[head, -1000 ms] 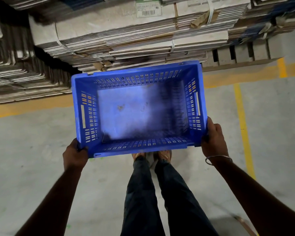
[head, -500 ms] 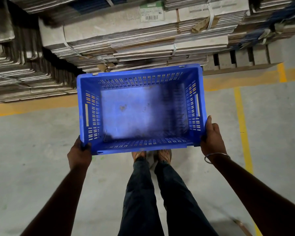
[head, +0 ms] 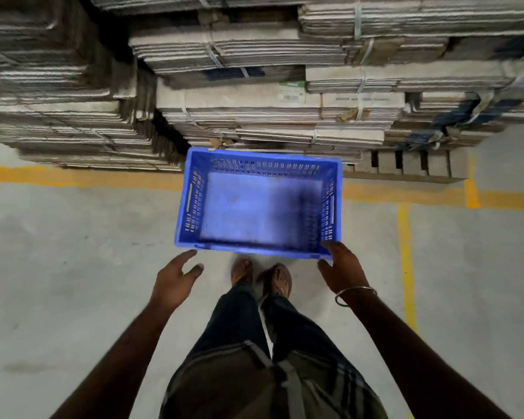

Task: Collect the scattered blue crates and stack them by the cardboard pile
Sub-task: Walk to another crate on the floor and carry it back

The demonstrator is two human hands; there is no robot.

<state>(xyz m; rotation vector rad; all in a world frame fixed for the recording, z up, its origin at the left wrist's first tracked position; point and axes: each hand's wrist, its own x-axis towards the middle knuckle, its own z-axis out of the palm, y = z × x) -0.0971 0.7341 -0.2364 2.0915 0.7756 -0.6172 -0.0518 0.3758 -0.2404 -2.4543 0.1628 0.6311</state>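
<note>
One empty blue crate with slotted walls sits low in front of my feet, its far side against the cardboard pile. My left hand hovers just off the crate's near left corner, fingers spread, holding nothing. My right hand, with a metal bangle on the wrist, is at the near right corner. Its fingers lie over the rim and the thumb sits just below the edge. No other crate is in view.
Strapped bundles of flat cardboard fill the whole far side, those on the right resting on a wooden pallet. Yellow lines mark the grey concrete floor. My legs and sandalled feet stand right behind the crate.
The crate has dropped from waist height to floor level next to the pile. My left hand has let go of its corner. My right hand has slid to the near right corner.
</note>
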